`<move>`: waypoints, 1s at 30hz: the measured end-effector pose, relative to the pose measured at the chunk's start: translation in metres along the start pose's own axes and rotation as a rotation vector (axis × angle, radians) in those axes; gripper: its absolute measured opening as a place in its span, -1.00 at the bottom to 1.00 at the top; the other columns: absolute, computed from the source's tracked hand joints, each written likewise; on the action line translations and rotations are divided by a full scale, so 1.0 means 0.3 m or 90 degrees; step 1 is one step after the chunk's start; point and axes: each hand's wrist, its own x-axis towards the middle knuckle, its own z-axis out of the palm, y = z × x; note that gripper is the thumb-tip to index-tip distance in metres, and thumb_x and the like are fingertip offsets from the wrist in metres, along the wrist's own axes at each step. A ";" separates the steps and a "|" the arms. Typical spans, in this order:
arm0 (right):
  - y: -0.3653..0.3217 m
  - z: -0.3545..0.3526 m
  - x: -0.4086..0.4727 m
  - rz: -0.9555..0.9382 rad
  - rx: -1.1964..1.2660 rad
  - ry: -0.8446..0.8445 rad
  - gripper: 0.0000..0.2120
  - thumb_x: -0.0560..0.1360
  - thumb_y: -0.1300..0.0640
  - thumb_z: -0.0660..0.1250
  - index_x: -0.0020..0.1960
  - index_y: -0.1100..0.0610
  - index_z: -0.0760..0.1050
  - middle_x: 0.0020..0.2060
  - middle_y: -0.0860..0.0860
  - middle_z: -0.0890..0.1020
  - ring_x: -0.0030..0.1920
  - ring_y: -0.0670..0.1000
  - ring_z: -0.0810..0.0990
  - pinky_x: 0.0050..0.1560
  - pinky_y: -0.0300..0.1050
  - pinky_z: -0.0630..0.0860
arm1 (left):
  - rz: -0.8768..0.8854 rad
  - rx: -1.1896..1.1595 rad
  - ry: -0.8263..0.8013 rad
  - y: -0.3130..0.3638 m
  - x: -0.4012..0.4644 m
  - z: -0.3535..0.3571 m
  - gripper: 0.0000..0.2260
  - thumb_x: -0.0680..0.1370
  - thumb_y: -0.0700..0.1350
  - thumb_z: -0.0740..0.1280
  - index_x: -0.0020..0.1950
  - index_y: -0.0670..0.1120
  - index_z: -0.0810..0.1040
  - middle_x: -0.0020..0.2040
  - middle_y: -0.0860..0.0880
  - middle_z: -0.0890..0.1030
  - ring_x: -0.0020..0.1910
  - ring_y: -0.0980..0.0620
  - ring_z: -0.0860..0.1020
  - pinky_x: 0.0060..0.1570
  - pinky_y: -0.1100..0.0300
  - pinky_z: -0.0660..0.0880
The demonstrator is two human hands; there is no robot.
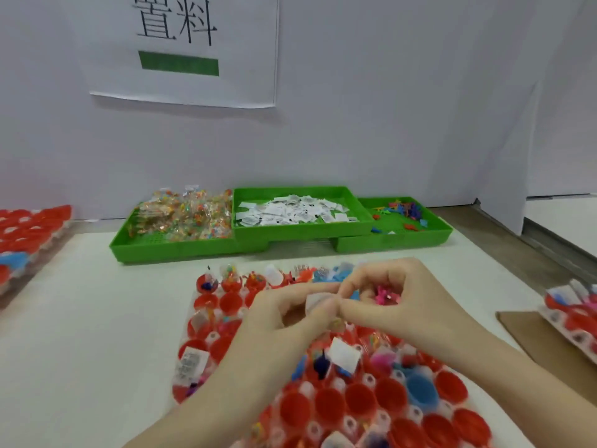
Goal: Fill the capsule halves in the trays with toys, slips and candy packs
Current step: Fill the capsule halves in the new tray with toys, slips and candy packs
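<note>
nearest the person, red capsule halves (358,404) in the tray (193,321) are sitting mostly unfilled, while farther rows are already holding toys and slips; the job looks roughly half done. above mid-tray, the left hand (290,313) is pinching a white slip (318,300) and the right hand (403,295) is cupping a pink toy (386,295). beyond, green bins (300,234) are holding supplies

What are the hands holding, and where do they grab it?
The left hand pinches a white paper slip by its edge. The right hand cups small pink toys in its curled fingers and touches the slip too.
</note>
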 end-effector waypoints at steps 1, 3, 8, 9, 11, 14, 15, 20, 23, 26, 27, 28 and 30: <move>0.000 -0.005 -0.033 -0.008 -0.003 -0.005 -0.87 0.32 0.16 0.45 -0.39 0.04 0.58 -0.61 -0.07 0.40 -0.56 -0.19 0.29 -0.47 -0.42 0.25 | 0.000 0.002 -0.005 0.002 -0.020 0.014 -0.84 0.47 -0.19 0.34 -0.13 0.07 0.64 -0.20 -0.03 0.69 -0.21 0.09 0.64 -0.25 0.37 0.52; 0.003 -0.020 -0.102 -0.007 0.002 -0.021 -0.95 0.32 0.02 0.44 -0.24 -0.02 0.61 -0.52 -0.06 0.47 -0.51 -0.18 0.36 -0.44 -0.40 0.31 | -0.015 0.010 -0.020 0.007 -0.051 0.041 -0.79 0.49 -0.26 0.32 -0.12 0.05 0.63 -0.28 0.01 0.69 -0.32 0.14 0.62 -0.32 0.40 0.49; 0.041 -0.073 -0.232 0.017 0.101 0.000 -0.69 0.41 0.06 0.15 0.12 -0.06 0.50 -0.21 -0.12 0.64 -0.24 -0.16 0.56 -0.17 -0.37 0.49 | 0.036 0.172 -0.027 -0.033 -0.062 0.088 -0.73 0.49 -0.21 0.35 0.08 0.13 0.55 -0.18 -0.23 0.64 -0.16 -0.12 0.59 -0.04 0.13 0.55; 0.045 -0.075 -0.249 0.009 0.106 0.024 -0.69 0.40 0.07 0.16 0.11 -0.02 0.48 -0.18 -0.09 0.67 -0.25 -0.15 0.58 -0.17 -0.36 0.50 | 0.037 0.184 -0.035 -0.038 -0.062 0.101 -0.73 0.48 -0.20 0.36 0.11 0.11 0.55 -0.16 -0.26 0.63 -0.13 -0.15 0.59 -0.01 0.11 0.53; 0.051 -0.072 -0.273 0.012 0.136 0.069 -0.73 0.33 0.05 0.22 0.02 0.05 0.44 -0.20 -0.06 0.70 -0.25 -0.10 0.63 -0.17 -0.35 0.52 | 0.043 0.208 -0.044 -0.037 -0.058 0.128 -0.78 0.47 -0.21 0.38 0.06 0.03 0.55 -0.22 -0.20 0.64 -0.17 -0.11 0.59 -0.05 0.11 0.53; 0.057 -0.067 -0.293 -0.004 0.150 0.092 -0.79 0.28 0.03 0.27 -0.16 0.14 0.45 -0.22 -0.06 0.70 -0.18 -0.12 0.65 -0.17 -0.38 0.51 | 0.051 0.247 -0.047 -0.043 -0.049 0.148 -0.84 0.44 -0.21 0.41 -0.16 0.05 0.56 -0.34 0.13 0.61 -0.34 0.12 0.58 -0.21 0.26 0.53; 0.058 -0.063 -0.295 -0.022 0.133 0.093 -0.82 0.28 0.03 0.28 -0.21 0.13 0.50 -0.19 -0.11 0.70 -0.15 -0.15 0.64 -0.16 -0.39 0.51 | 0.056 0.257 -0.050 -0.041 -0.049 0.153 -0.84 0.44 -0.20 0.42 -0.19 0.07 0.56 -0.41 0.19 0.57 -0.41 0.21 0.55 -0.28 0.37 0.48; 0.072 -0.047 -0.295 -0.055 0.044 0.151 -0.90 0.19 0.00 0.38 -0.32 -0.14 0.64 -0.23 -0.13 0.61 -0.22 -0.13 0.57 -0.19 -0.34 0.49 | 0.067 0.230 -0.087 -0.034 -0.058 0.181 -0.72 0.38 -0.21 0.47 -0.10 0.15 0.53 -0.27 0.01 0.59 -0.36 0.16 0.57 -0.31 0.38 0.49; 0.088 -0.041 -0.293 -0.025 0.040 0.173 -0.83 0.15 -0.03 0.41 -0.25 -0.18 0.61 -0.28 -0.09 0.64 -0.27 -0.12 0.57 -0.19 -0.31 0.50 | 0.073 0.199 -0.113 -0.036 -0.059 0.185 -0.58 0.33 -0.29 0.50 -0.01 0.13 0.48 -0.22 -0.13 0.62 -0.28 0.03 0.61 -0.22 0.32 0.55; 0.105 -0.038 -0.289 0.004 0.027 0.141 -0.80 0.24 0.08 0.47 -0.28 -0.24 0.61 -0.25 -0.08 0.64 -0.26 -0.10 0.58 -0.18 -0.29 0.50 | 0.085 0.169 -0.117 -0.041 -0.057 0.177 -0.51 0.30 -0.34 0.51 0.08 0.06 0.46 -0.24 -0.21 0.61 -0.32 0.02 0.60 -0.25 0.30 0.56; 0.109 -0.038 -0.288 0.015 0.019 0.131 -0.76 0.27 0.14 0.47 -0.30 -0.24 0.62 -0.24 -0.06 0.65 -0.26 -0.07 0.59 -0.18 -0.24 0.51 | 0.087 0.158 -0.119 -0.043 -0.056 0.173 -0.50 0.30 -0.34 0.51 0.09 0.06 0.45 -0.24 -0.22 0.61 -0.32 0.02 0.61 -0.25 0.31 0.56; 0.113 -0.037 -0.288 0.025 0.017 0.123 -0.75 0.29 0.16 0.46 -0.30 -0.23 0.62 -0.25 -0.03 0.66 -0.27 -0.01 0.59 -0.20 -0.18 0.52 | 0.087 0.152 -0.123 -0.046 -0.054 0.170 -0.49 0.29 -0.34 0.51 0.09 0.07 0.44 -0.23 -0.22 0.61 -0.32 0.03 0.61 -0.24 0.31 0.56; 0.116 -0.037 -0.286 0.031 0.009 0.123 -0.79 0.30 0.15 0.45 -0.30 -0.19 0.63 -0.29 -0.03 0.67 -0.29 0.08 0.60 -0.21 -0.09 0.53 | 0.074 0.147 -0.139 -0.047 -0.052 0.169 -0.46 0.30 -0.33 0.51 0.11 0.11 0.41 -0.21 -0.17 0.63 -0.29 0.03 0.62 -0.20 0.29 0.57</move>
